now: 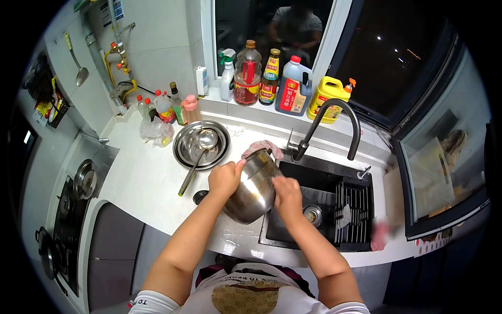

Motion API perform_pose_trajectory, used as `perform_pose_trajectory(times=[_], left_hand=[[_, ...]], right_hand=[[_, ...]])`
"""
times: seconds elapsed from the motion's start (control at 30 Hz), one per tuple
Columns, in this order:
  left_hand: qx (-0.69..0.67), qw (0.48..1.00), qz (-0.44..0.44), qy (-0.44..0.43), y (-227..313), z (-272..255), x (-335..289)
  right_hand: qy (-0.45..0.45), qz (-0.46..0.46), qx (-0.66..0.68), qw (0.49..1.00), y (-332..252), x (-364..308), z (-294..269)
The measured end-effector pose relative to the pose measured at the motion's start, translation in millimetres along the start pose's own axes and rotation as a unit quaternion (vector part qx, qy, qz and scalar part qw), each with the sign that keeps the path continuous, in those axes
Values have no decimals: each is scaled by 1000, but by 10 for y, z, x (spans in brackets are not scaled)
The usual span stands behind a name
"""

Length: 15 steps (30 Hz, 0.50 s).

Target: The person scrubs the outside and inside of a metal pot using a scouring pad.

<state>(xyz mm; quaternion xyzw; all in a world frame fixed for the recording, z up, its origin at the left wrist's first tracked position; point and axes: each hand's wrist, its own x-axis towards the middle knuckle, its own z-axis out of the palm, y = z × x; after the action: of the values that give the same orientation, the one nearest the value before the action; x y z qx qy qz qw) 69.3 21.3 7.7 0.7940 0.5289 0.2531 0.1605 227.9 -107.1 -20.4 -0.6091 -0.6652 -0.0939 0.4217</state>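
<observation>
Left hand: we had our left hand closed on the rim of a steel pot, fingers curled over its upper edge.
Right hand: our right hand lay pressed against the pot's side; we could not tell whether the fingers clasped anything.
Pot: we held it tilted at the left edge of the black sink, partly over the white counter, its black handle poking out to the left.
Sink: a dark tap arched above it, and a rack sat in its right half.
Counter: we saw a stack of steel bowls with a ladle resting in it, a pink cloth just behind the pot, and a plastic bag.
Windowsill: bottles stood in a row.
Far left: a stove.
</observation>
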Motion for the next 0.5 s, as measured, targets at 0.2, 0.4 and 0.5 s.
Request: perform_pose_trajectory(times=[0.2, 0.4, 0.5], left_hand=[[-14, 1000, -2, 27, -143, 41, -72], [-30, 999, 9, 26, -173, 28, -63], [-42, 999, 2, 19, -112, -7, -42]], right_hand=[[-65, -78, 3, 995, -301, 100, 18], [-43, -106, 13, 993, -442, -14, 3], [-1, -29, -11, 1000, -221, 185, 22]])
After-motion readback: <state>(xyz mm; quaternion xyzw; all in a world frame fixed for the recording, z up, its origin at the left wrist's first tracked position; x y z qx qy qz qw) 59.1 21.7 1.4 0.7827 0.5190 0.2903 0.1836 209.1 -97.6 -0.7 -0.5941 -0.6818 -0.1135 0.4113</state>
